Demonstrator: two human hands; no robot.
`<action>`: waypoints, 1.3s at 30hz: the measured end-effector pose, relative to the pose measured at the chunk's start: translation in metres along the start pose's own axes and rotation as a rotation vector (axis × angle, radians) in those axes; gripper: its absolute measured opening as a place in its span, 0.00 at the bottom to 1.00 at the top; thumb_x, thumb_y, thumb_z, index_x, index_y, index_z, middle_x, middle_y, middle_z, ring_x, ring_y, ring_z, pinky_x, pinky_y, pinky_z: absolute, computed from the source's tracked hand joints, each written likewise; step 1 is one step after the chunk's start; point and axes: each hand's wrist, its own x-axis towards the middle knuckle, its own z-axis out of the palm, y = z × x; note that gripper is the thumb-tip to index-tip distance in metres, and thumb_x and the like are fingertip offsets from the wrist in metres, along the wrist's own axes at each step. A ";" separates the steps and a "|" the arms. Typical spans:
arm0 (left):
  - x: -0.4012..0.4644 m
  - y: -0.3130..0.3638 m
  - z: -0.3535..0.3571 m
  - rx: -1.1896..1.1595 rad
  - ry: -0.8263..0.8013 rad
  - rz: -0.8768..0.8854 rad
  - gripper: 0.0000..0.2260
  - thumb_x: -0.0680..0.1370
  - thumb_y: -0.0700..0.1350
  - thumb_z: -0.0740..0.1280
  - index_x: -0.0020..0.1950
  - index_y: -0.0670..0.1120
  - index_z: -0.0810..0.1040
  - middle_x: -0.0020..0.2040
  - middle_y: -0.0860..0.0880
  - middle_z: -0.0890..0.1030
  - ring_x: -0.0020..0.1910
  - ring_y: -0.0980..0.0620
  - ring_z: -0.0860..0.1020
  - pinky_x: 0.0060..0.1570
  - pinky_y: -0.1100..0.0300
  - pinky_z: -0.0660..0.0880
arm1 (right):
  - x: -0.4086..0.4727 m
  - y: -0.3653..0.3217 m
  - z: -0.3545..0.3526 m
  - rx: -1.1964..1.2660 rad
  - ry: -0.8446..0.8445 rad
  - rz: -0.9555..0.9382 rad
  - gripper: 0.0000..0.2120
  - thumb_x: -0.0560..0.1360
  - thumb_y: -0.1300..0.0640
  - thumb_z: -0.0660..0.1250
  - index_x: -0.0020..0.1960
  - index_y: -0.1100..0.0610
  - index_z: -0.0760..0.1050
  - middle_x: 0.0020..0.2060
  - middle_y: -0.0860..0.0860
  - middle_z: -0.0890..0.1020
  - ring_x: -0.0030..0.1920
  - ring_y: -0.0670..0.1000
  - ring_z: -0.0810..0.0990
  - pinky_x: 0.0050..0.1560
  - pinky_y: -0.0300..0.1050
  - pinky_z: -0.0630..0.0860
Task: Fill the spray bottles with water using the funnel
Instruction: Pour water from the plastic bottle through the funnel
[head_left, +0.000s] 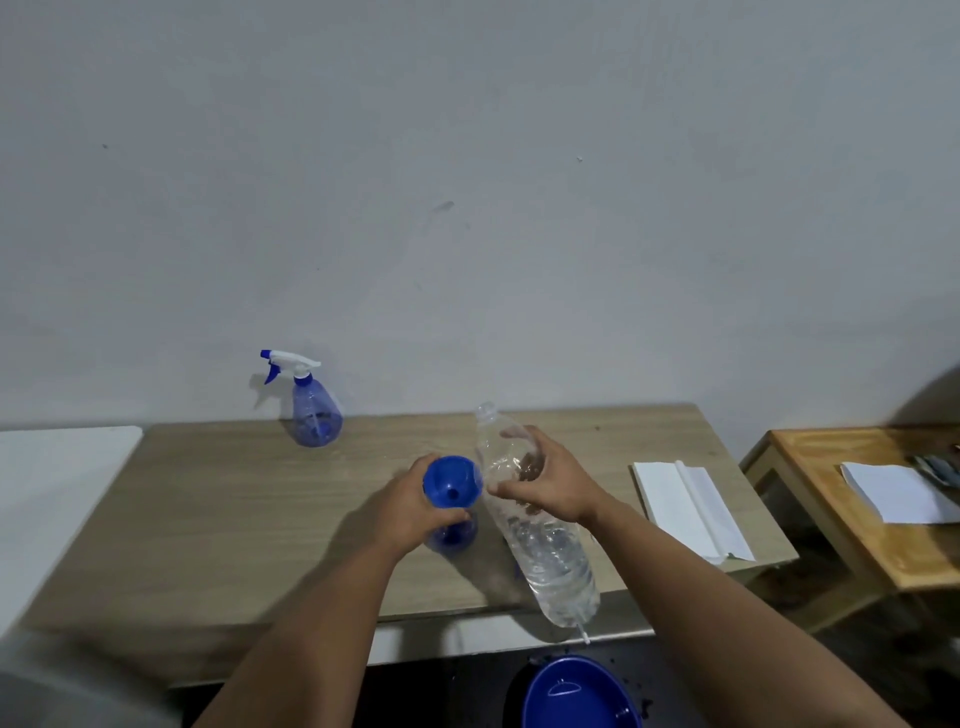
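1. Left hand (410, 506): fingers curled round the neck of a blue spray bottle (452, 535) standing on the wooden table (218, 514), just under the funnel; grip closed on it.
2. Right hand (550, 480): fingers and thumb wrapped round the upper body of a clear plastic bottle (535, 525); grip clamped on it.
3. Funnel (451, 482): blue, seated in the mouth of the held spray bottle, bowl facing up, its drain hole visible. Whether any water lies in the bowl is hard to tell.
4. Clear plastic bottle: uncapped, held tilted, mouth up and away beside the funnel, base toward the table's near edge; water fills the lower part.
5. Held spray bottle: translucent blue, its trigger head off, mostly hidden by the hand and funnel; fill level cannot be told.
6. Second spray bottle (311, 402): translucent blue, white and blue trigger head fitted, upright at the table's far edge near the wall, well apart from the hands.
7. White folded paper (691, 506): flat on the table's right side.
8. Blue basin (576, 693): below the table's near edge.
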 end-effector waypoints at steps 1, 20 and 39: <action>0.000 0.001 0.000 -0.004 -0.003 0.001 0.36 0.58 0.59 0.81 0.63 0.65 0.70 0.54 0.62 0.81 0.53 0.56 0.81 0.57 0.50 0.79 | 0.000 -0.002 0.000 -0.041 -0.039 0.033 0.33 0.69 0.49 0.84 0.68 0.42 0.72 0.42 0.56 0.84 0.37 0.51 0.84 0.38 0.47 0.84; -0.001 -0.003 0.006 -0.049 0.031 0.036 0.37 0.59 0.57 0.83 0.65 0.62 0.72 0.54 0.63 0.82 0.52 0.61 0.81 0.55 0.58 0.79 | 0.002 -0.030 -0.012 -0.281 -0.329 0.405 0.28 0.69 0.50 0.83 0.64 0.51 0.75 0.43 0.53 0.84 0.35 0.51 0.84 0.31 0.46 0.82; 0.003 -0.013 0.006 -0.001 0.043 0.037 0.37 0.59 0.58 0.81 0.65 0.63 0.71 0.53 0.60 0.83 0.50 0.58 0.82 0.54 0.52 0.81 | -0.004 -0.041 -0.003 -0.411 -0.432 0.433 0.22 0.66 0.45 0.83 0.55 0.51 0.82 0.52 0.56 0.85 0.48 0.58 0.87 0.37 0.52 0.86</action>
